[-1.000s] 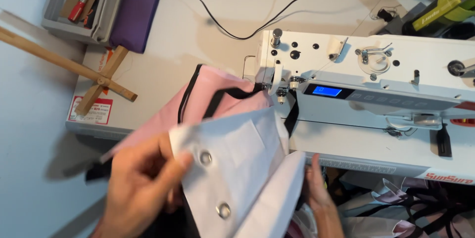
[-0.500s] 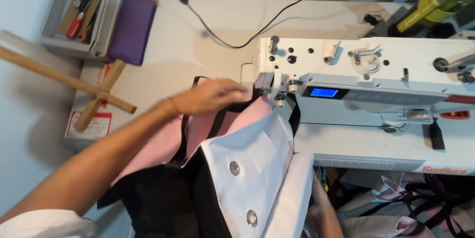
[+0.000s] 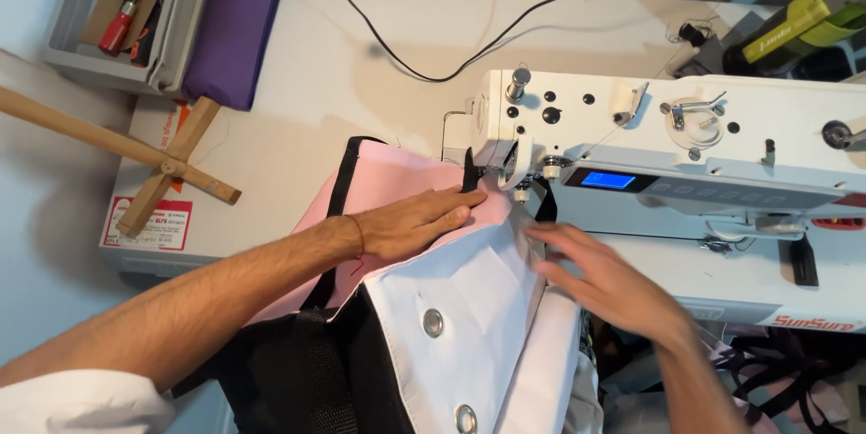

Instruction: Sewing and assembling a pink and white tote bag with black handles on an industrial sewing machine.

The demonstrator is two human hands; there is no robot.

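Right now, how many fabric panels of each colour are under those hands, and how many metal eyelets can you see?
Pink panel: 1, under the left hand
White panel: 1, touched by the right hand
Black mesh panel: 1
Metal eyelets: 2
Total: 5

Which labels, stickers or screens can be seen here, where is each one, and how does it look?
Display screen: on the front of the white sewing machine, a small rectangle glowing blue.
Sticker: at the table's left edge, under the wooden cross, rectangular, white with red.
Red lettering: on the machine's lower right front edge.
Label: on the green object at top right, a dark strip.
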